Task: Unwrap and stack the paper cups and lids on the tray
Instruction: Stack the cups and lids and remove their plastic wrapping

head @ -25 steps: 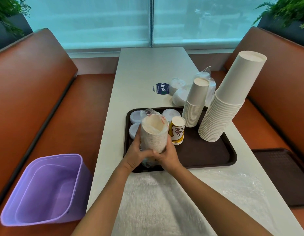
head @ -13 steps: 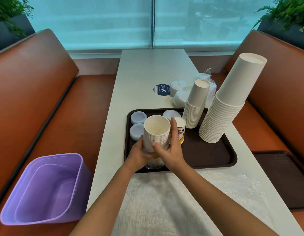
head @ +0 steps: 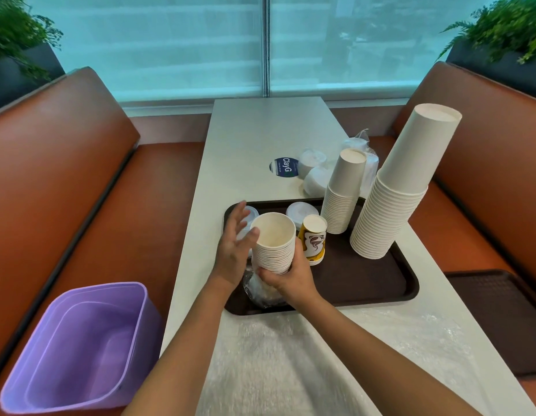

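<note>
A short stack of white paper cups (head: 274, 244) stands mouth up over the dark brown tray (head: 365, 283). My right hand (head: 290, 273) grips the base of this stack. Clear plastic wrap (head: 260, 288) is bunched around the stack's bottom, under my hands. My left hand (head: 233, 247) is beside the stack on its left, fingers spread and straight. A printed yellow cup stack (head: 313, 238) stands upside down just right of it. White lids (head: 301, 211) lie on the tray's back left. Two taller upside-down white cup stacks, a medium one (head: 344, 190) and a big one (head: 401, 187), stand on the tray's right.
Wrapped lids (head: 314, 172) and a plastic bag (head: 364, 151) lie on the table behind the tray, by a blue sticker (head: 284, 166). A sheet of clear plastic (head: 320, 361) covers the near table. A purple bin (head: 77, 346) sits on the left bench, a second dark tray (head: 500, 319) on the right bench.
The plastic wrap has come down off the cup stack's top to its base. My left hand let go of the stack and opened; my right hand slid down to the stack's base.
</note>
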Motion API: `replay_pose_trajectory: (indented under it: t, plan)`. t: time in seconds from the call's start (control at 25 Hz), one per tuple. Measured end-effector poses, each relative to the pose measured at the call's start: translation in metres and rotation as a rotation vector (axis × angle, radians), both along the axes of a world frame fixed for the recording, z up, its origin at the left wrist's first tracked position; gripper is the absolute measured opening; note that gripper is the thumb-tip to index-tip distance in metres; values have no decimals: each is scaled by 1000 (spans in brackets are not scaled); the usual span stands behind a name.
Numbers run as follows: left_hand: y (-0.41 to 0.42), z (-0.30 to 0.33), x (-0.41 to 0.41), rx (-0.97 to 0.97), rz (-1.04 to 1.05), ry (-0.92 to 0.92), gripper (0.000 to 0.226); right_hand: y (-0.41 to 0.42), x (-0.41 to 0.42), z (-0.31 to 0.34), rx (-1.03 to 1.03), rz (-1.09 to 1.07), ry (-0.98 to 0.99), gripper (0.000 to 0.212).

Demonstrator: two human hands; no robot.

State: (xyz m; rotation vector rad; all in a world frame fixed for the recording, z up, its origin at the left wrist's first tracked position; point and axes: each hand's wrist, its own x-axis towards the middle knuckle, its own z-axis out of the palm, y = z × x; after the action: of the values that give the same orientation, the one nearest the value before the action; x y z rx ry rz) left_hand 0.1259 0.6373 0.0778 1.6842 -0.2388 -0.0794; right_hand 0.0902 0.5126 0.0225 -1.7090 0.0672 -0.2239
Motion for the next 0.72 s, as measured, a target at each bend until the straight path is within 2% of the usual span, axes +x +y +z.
replay_pose_trajectory:
  t: [0.08, 0.16, 0.2, 0.28, 0.48, 0.72]
  plan:
    - [-8, 25, 0, 300, -56, -182, 75, 4, -2, 3, 0, 1, -22, 82]
    - [-14, 36, 1, 605, -109, -242, 84, 4, 0, 8, -1, -10, -73, 87]
    - [-16, 38, 2, 678, -113, -233, 86, 3, 1, 12, -7, -19, -102, 91]
    - [-16, 39, 3, 707, -97, -222, 88, 2, 4, 22, -2, -19, -123, 91]
    - [-16, 41, 7, 787, -69, -288, 81, 0, 9, 29, 35, -16, -121, 77]
    - [-17, 48, 6, 896, -44, -351, 79, -1, 11, 25, 44, 6, -71, 88]
